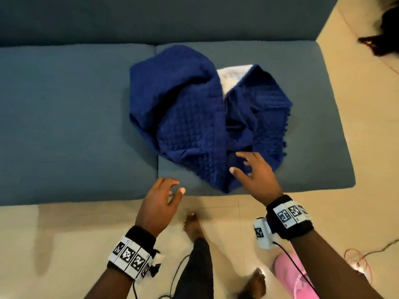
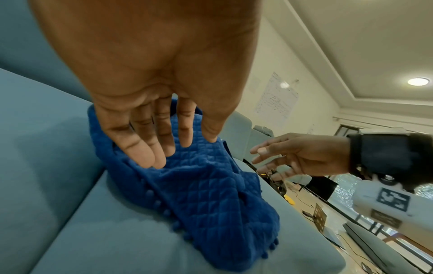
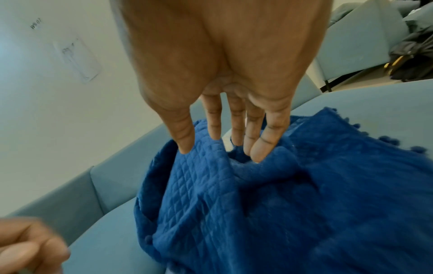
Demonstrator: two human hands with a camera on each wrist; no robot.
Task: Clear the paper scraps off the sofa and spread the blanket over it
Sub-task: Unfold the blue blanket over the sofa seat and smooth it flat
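Note:
A dark blue quilted blanket (image 1: 194, 117) with a white underside lies crumpled in a heap on the right seat cushion of the blue-grey sofa (image 1: 64, 117). My right hand (image 1: 252, 171) hovers with spread fingers over the blanket's near edge, holding nothing. My left hand (image 1: 164, 195) hangs above the sofa's front edge, left of the blanket's lowest corner, fingers relaxed and empty. The left wrist view has the left hand (image 2: 152, 144) over the blanket (image 2: 199, 194). In the right wrist view the right hand (image 3: 225, 142) is just above the blanket (image 3: 257, 204). No paper scraps show on the sofa.
Beige tiled floor (image 1: 64, 234) lies in front of the sofa, with my bare feet (image 1: 192, 225) on it. A pink object (image 1: 291, 275) and thin cables (image 1: 358, 262) lie at the lower right. A dark bag (image 1: 382, 29) sits beyond the sofa's right end.

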